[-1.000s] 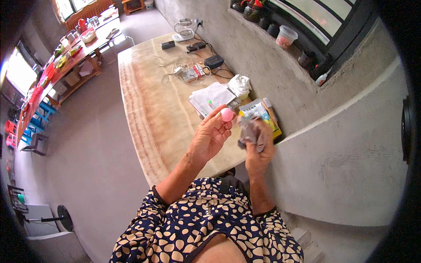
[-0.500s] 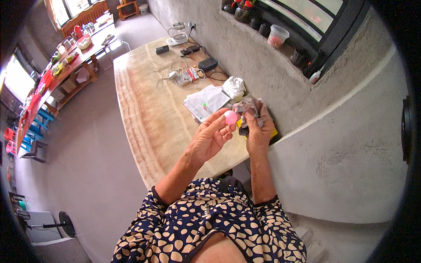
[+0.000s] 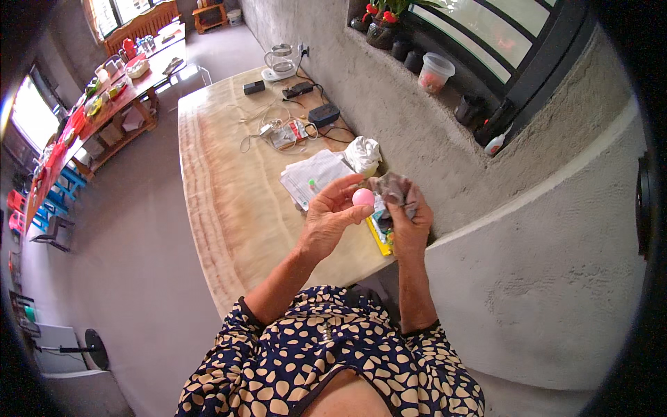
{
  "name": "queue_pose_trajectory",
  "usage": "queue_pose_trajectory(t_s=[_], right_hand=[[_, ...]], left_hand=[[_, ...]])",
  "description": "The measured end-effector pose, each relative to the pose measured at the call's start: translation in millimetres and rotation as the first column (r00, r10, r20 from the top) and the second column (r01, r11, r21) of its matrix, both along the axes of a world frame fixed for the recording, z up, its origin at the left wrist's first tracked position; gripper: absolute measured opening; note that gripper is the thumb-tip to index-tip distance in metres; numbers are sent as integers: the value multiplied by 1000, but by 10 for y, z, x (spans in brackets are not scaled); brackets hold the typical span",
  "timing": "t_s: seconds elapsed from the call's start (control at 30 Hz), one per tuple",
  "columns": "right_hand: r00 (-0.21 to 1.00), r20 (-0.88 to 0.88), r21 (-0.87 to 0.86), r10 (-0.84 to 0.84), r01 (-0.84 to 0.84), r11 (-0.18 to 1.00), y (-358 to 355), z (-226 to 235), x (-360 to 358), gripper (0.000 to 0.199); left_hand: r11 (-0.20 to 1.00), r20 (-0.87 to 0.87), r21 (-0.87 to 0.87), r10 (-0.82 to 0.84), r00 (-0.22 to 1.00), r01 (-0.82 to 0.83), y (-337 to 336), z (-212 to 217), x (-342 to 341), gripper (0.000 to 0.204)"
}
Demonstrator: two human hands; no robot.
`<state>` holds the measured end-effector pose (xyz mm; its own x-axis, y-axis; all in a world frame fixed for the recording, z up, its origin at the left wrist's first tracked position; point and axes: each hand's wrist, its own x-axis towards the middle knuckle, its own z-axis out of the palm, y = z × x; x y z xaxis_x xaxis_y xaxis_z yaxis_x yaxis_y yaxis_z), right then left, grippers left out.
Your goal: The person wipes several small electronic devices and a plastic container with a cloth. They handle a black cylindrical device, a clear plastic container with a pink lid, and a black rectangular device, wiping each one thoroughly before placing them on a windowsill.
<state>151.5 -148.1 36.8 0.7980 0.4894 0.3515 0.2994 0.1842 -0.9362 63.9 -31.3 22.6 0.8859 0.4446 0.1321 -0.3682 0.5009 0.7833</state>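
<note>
Left hand [image 3: 326, 221]: fingertips pinch a pink ball [image 3: 363, 197].
Right hand [image 3: 410, 226]: clutches a grey cloth [image 3: 394, 189].
Table [image 3: 229, 208]: bare from 9 o'clock; wall at 3 o'clock.

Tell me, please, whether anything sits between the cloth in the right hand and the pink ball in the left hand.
Nothing visible does. The left hand holds the pink ball at its fingertips, right beside the grey cloth bunched in the right hand; whether ball and cloth touch cannot be told.

Smooth pink ball [image 3: 363, 197], soft grey cloth [image 3: 396, 189]
</note>
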Motion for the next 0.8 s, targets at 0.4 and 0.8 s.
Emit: queue_pose_trajectory(t_s=[0.4,0.8], right_hand=[[938,-237,180,252,-212,960,-104,234,636,22],[839,-524,287,144,15,958,-183,-46,959,25]], left_hand=[[899,118,309,287,951,-310,-335,-34,786,47],[875,18,212,441,897,-434,-578,-273,1434,51]])
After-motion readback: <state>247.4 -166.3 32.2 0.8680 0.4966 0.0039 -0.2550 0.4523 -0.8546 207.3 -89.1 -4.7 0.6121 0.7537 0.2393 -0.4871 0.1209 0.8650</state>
